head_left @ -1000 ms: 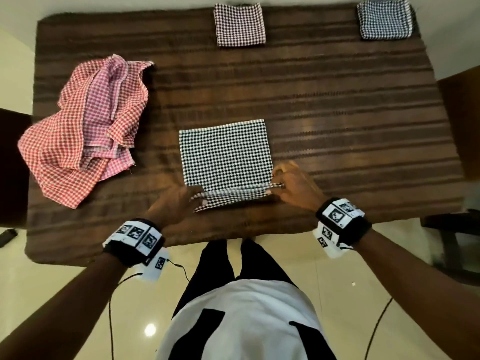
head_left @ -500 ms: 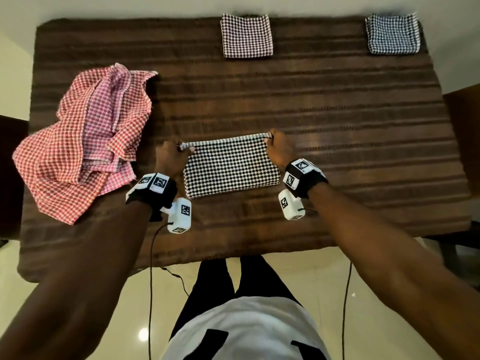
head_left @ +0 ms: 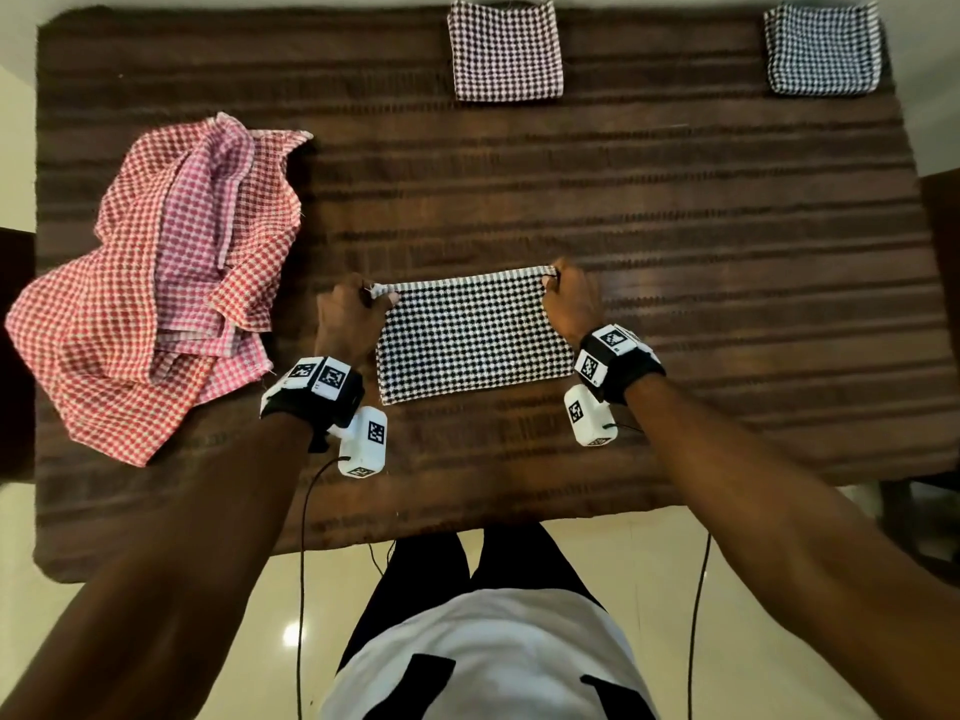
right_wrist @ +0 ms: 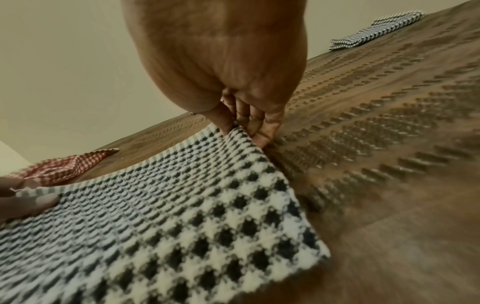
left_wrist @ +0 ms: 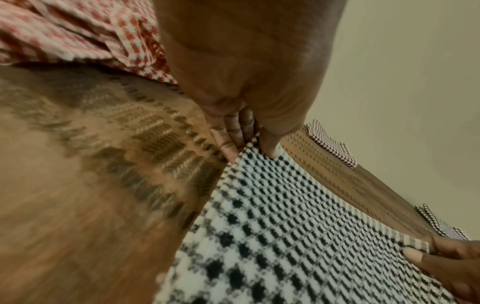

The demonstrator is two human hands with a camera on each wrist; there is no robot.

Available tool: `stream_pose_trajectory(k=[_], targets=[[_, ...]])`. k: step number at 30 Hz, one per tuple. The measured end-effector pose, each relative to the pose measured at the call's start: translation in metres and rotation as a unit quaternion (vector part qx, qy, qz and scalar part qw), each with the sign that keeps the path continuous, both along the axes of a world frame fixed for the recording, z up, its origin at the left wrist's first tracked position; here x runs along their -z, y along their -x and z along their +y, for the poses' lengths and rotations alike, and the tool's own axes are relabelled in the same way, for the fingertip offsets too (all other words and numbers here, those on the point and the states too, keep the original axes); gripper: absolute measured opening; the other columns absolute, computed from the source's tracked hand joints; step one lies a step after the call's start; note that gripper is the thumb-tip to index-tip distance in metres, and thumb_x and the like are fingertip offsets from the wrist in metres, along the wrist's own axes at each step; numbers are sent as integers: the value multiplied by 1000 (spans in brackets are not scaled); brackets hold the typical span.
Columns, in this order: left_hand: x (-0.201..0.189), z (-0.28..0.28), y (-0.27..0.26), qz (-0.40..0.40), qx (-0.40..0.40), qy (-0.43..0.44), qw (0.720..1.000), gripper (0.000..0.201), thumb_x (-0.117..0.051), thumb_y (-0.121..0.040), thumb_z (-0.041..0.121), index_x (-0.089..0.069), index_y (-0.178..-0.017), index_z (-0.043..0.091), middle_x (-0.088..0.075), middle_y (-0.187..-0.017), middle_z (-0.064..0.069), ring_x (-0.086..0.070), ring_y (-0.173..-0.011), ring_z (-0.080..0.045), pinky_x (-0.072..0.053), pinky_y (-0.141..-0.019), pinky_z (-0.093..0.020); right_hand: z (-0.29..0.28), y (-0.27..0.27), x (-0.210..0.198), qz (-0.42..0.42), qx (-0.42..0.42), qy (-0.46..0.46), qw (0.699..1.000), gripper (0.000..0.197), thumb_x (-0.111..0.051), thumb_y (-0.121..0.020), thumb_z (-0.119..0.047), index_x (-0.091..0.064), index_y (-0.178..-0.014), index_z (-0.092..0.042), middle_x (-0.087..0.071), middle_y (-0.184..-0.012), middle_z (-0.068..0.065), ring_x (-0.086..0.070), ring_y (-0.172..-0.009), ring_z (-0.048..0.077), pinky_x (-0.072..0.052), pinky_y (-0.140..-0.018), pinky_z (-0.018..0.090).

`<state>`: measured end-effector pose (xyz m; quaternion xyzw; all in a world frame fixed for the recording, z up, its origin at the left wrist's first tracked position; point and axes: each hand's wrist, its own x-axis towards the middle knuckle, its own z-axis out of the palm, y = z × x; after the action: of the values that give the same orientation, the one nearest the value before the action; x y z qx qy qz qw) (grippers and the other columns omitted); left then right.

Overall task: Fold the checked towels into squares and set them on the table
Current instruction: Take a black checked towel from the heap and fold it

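Observation:
A black-and-white checked towel [head_left: 472, 337] lies folded into a wide rectangle in the middle of the brown table [head_left: 675, 241]. My left hand [head_left: 358, 309] pinches its far left corner, thumb on top [left_wrist: 270, 148]. My right hand [head_left: 566, 293] pinches the far right corner between thumb and fingers [right_wrist: 239, 127]. The same towel [left_wrist: 285, 226] fills the lower half of both wrist views [right_wrist: 155, 216]. Its near edge rests flat on the table.
A heap of unfolded red and pink checked towels [head_left: 150, 283] lies at the table's left. Two folded squares sit along the far edge: a maroon one [head_left: 505, 50] in the middle and a dark blue one [head_left: 822, 49] at the right corner.
Both hands carried the towel's near edge up and over to the far edge, halving the square into a rectangle. Since half a second ago they have hardly moved.

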<state>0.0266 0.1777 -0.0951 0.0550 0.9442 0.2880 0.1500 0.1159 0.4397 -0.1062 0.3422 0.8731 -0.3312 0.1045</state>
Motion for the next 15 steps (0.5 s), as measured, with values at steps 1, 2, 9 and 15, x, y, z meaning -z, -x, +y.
stream_pose_trajectory(k=[1, 2, 9, 15], targets=[[0, 0, 0, 4, 1, 0, 1000, 32, -67, -87, 32, -65, -98, 2, -70, -101, -18, -63, -97, -34, -43, -81, -32, 1, 0, 1, -1, -4, -2, 1000, 26, -43, -89, -7, -57, -111, -3, -61, -112, 26, -54, -109, 40, -42, -86, 41], [0, 0, 1, 7, 4, 2, 1000, 33, -67, -87, 34, -64, -98, 3, -70, -100, -17, -64, -96, -34, -43, -79, -32, 1, 0, 1, -3, -10, -9, 1000, 25, -44, -89, -7, -57, -111, -3, -62, -111, 26, -54, -108, 41, -42, -85, 41], [-8, 7, -27, 157, -14, 83, 984, 37, -54, -91, 48, -52, -101, 12, -61, -99, -8, -55, -96, -30, -42, -81, -41, -27, -6, -5, 121, -53, -185, 974, 25, -54, -89, -14, -54, -111, -3, -57, -112, 19, -55, -101, 37, -47, -86, 47], [30, 36, -69, 169, 142, 28, 975, 38, -43, -98, 23, -52, -132, 8, -48, -144, -13, -43, -134, -26, -31, -111, -40, -124, -16, 22, 145, -248, -136, 948, 50, -42, -96, -14, -34, -142, 2, -31, -151, 20, -26, -142, 34, -21, -117, 48]])
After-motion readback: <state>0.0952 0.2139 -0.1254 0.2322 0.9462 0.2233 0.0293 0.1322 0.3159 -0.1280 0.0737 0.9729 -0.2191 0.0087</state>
